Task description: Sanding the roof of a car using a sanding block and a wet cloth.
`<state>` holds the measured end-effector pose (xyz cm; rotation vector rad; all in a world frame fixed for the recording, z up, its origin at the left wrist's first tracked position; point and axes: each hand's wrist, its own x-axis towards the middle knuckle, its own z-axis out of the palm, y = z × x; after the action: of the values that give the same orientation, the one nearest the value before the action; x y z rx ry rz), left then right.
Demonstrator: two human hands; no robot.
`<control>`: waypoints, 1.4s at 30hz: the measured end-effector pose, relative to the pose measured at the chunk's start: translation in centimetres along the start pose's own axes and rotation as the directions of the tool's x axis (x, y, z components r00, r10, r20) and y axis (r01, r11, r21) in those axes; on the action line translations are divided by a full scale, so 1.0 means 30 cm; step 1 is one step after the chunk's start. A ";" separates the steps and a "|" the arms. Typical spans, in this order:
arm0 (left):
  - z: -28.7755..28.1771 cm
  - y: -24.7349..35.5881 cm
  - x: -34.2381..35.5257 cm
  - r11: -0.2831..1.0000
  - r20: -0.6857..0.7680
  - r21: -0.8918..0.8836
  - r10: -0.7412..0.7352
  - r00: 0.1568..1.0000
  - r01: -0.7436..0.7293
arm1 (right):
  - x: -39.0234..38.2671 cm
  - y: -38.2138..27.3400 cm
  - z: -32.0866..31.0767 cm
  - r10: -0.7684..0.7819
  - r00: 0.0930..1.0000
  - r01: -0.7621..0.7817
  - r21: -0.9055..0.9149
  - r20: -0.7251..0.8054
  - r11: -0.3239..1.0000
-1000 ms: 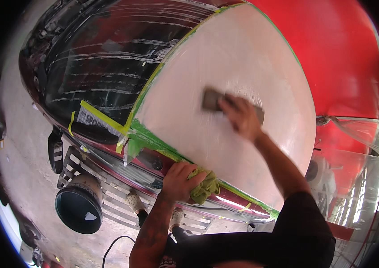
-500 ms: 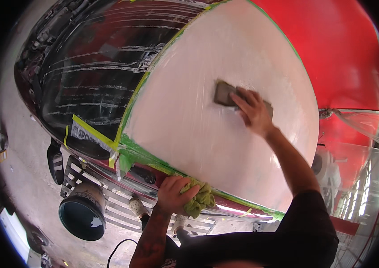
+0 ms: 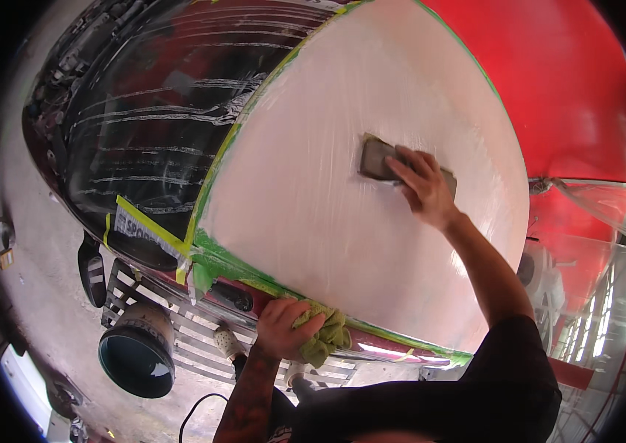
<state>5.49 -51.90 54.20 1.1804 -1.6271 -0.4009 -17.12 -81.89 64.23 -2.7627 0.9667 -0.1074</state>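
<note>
My right hand (image 3: 429,188) is closed on a dark grey-brown sanding block (image 3: 378,159), which lies flat against the whitish, wet-looking car roof (image 3: 313,207). The block sticks out past my fingertips on the left and shows again behind the hand. At the roof's near edge, my left hand (image 3: 285,327) grips a crumpled yellow-green cloth (image 3: 324,338). Part of that cloth is hidden under my fingers. Green masking tape (image 3: 228,263) borders the roof, with yellow tape (image 3: 206,193) along the windscreen side.
Left of the roof is the dark windscreen (image 3: 158,140), streaked with whitish runs. A bucket (image 3: 136,351) of dark liquid stands below by a slatted platform (image 3: 198,341). The wing mirror (image 3: 92,272) juts out. Plastic sheeting (image 3: 597,255) hangs at right beside a red surface (image 3: 564,88).
The sanding block and my right hand have shifted slightly right and down across the roof. My left hand stays at the edge with the cloth, moved only a little.
</note>
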 end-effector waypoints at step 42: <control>-0.019 0.014 0.022 0.998 -0.013 -0.047 -0.032 0.999 0.031 | 0.512 -0.099 0.183 -0.152 0.988 0.137 -0.275 -0.031 0.952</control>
<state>5.78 -52.11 55.10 1.1724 -1.5803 -0.4481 -2.54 -88.25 59.53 -3.0975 0.8458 -0.0736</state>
